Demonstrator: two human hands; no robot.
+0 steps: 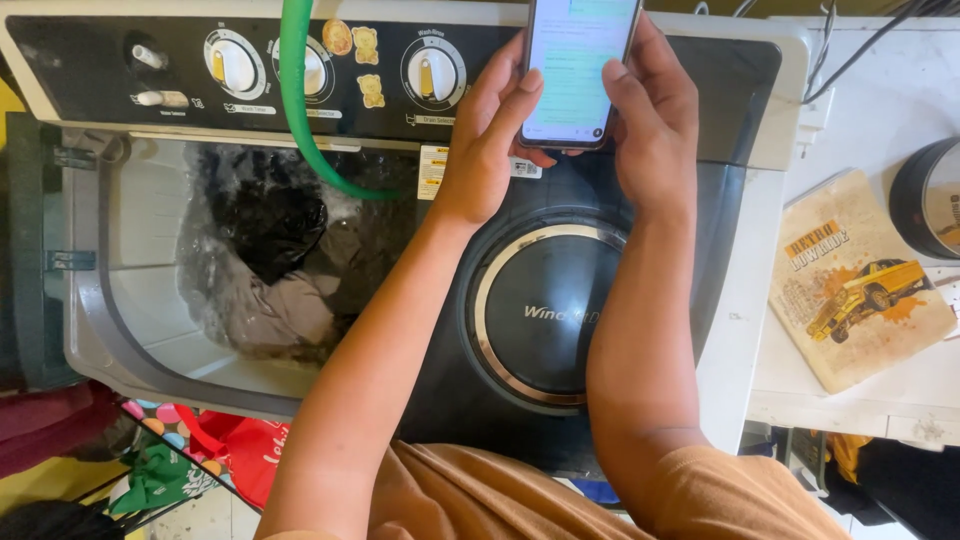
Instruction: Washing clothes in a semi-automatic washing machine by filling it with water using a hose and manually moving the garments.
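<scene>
Both of my hands hold a smartphone [578, 65] up at the top middle of the head view, its lit screen facing me. My left hand [490, 140] grips its left edge with the thumb on the screen. My right hand [655, 115] wraps its right edge, thumb resting on the glass. Below the hands is a twin-tub washing machine [745, 300]. Its left tub [140, 260] is open and holds foamy water with dark and beige clothes [285, 270]. The dark round lid [545, 310] of the right tub is shut.
A green hose [300, 110] runs from the top down into the open tub. Several dials [235, 65] line the control panel. To the right, a white surface carries a beige cloth with a yellow car print [860, 285] and a dark round container [930, 200]. Colourful items [215, 450] lie at lower left.
</scene>
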